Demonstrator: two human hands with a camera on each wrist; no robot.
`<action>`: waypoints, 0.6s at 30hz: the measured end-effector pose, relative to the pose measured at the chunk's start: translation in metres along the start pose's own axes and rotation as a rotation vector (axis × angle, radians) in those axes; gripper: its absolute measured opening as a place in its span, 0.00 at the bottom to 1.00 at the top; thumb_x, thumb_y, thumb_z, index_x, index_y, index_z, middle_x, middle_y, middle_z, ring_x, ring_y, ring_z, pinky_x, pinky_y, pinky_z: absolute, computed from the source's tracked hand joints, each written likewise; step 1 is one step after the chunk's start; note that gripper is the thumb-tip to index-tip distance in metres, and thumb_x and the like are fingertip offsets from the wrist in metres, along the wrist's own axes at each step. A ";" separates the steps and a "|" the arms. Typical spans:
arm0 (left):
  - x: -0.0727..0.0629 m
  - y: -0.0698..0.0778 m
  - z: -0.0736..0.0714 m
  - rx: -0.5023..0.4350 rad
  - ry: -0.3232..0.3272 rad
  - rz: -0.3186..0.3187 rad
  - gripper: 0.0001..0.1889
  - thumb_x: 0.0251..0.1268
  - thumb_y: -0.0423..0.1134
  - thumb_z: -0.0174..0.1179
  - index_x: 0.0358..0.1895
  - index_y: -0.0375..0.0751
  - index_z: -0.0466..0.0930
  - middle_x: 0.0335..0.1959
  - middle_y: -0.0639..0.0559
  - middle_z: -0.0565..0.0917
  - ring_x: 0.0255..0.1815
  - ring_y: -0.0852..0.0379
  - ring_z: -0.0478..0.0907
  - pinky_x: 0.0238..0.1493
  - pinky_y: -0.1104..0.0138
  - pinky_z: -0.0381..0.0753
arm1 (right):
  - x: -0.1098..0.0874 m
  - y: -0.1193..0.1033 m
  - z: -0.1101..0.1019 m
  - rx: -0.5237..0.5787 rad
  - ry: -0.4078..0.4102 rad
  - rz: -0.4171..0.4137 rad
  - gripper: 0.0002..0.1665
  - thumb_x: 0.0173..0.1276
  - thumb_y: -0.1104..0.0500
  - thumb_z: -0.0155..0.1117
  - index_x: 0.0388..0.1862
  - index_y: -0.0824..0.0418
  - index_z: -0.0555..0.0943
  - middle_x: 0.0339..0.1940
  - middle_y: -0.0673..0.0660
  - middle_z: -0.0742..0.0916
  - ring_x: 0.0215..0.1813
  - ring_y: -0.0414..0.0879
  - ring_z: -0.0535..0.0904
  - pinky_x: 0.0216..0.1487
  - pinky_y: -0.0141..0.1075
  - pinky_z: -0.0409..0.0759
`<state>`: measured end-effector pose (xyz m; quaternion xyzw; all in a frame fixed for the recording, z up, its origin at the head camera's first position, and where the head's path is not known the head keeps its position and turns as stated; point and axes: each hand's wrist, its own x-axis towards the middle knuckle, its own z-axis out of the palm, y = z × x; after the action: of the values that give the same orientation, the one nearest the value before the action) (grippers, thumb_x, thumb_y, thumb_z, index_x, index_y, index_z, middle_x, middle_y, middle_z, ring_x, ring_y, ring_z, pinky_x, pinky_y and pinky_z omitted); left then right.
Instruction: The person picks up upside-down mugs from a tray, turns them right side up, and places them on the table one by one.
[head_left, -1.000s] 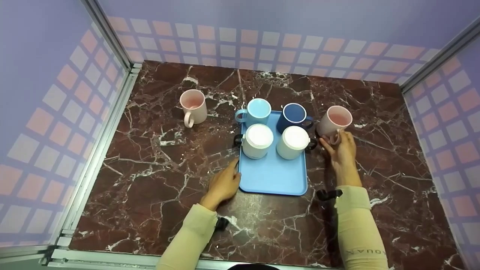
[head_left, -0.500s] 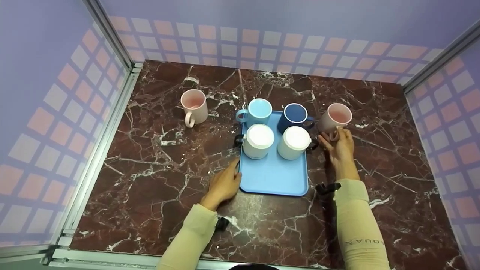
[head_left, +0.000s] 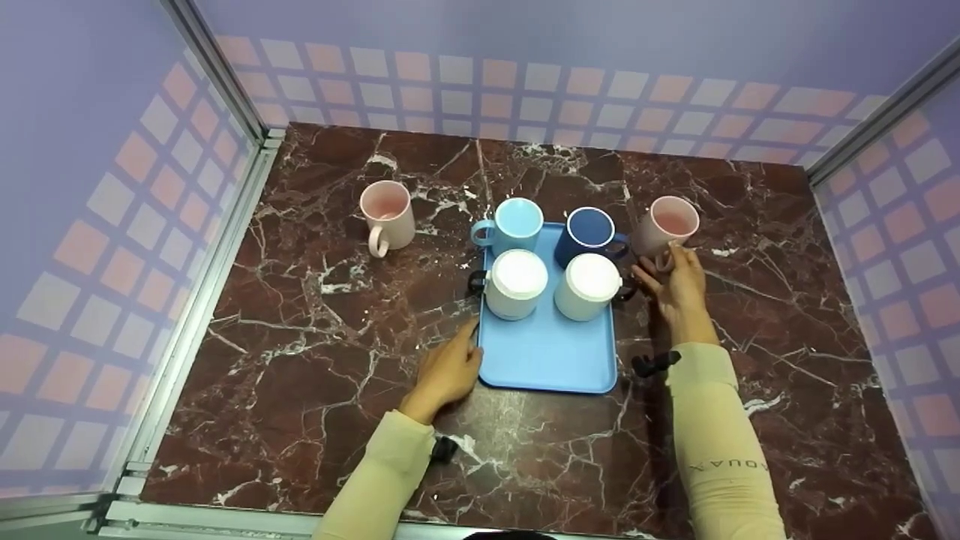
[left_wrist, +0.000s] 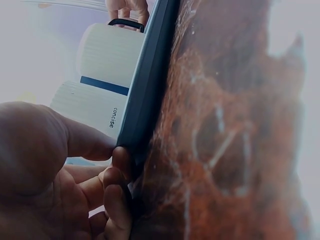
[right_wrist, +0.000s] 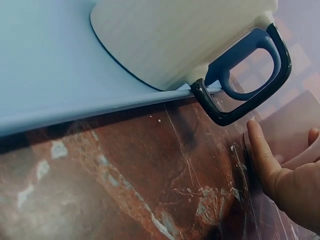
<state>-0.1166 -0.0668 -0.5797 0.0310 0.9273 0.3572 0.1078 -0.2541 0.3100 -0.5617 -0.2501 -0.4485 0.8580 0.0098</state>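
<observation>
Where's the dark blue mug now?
In the head view, the dark blue mug stands at the far right of the tray, right of the light blue mug and behind a white cup.

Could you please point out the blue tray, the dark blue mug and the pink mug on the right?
Blue tray [head_left: 547,354], head view: bare surface near the person.
Dark blue mug [head_left: 590,228], head view: inside, within the rim.
Pink mug on the right [head_left: 671,223], head view: inside, within the rim.
</observation>
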 end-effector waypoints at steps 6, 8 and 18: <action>0.000 0.000 0.000 0.006 0.002 0.002 0.29 0.77 0.44 0.54 0.79 0.51 0.64 0.33 0.57 0.81 0.35 0.51 0.79 0.47 0.49 0.79 | 0.002 -0.001 0.002 -0.041 -0.004 0.014 0.15 0.85 0.51 0.50 0.42 0.61 0.66 0.50 0.56 0.72 0.76 0.63 0.66 0.71 0.52 0.74; 0.000 0.000 0.000 0.006 0.001 0.005 0.29 0.77 0.44 0.54 0.79 0.51 0.65 0.33 0.57 0.81 0.34 0.51 0.79 0.47 0.49 0.79 | 0.002 -0.002 0.002 -0.050 -0.005 0.016 0.15 0.84 0.50 0.50 0.43 0.60 0.66 0.51 0.55 0.72 0.76 0.62 0.67 0.71 0.53 0.74; 0.000 0.001 0.000 0.018 -0.009 -0.004 0.29 0.78 0.45 0.54 0.79 0.50 0.65 0.33 0.55 0.80 0.34 0.50 0.78 0.49 0.48 0.78 | 0.002 -0.010 -0.002 -0.072 0.002 0.067 0.12 0.81 0.50 0.55 0.48 0.58 0.72 0.55 0.54 0.75 0.67 0.56 0.72 0.69 0.53 0.78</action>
<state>-0.1171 -0.0663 -0.5791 0.0316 0.9301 0.3484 0.1121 -0.2567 0.3184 -0.5554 -0.2660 -0.4704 0.8410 -0.0275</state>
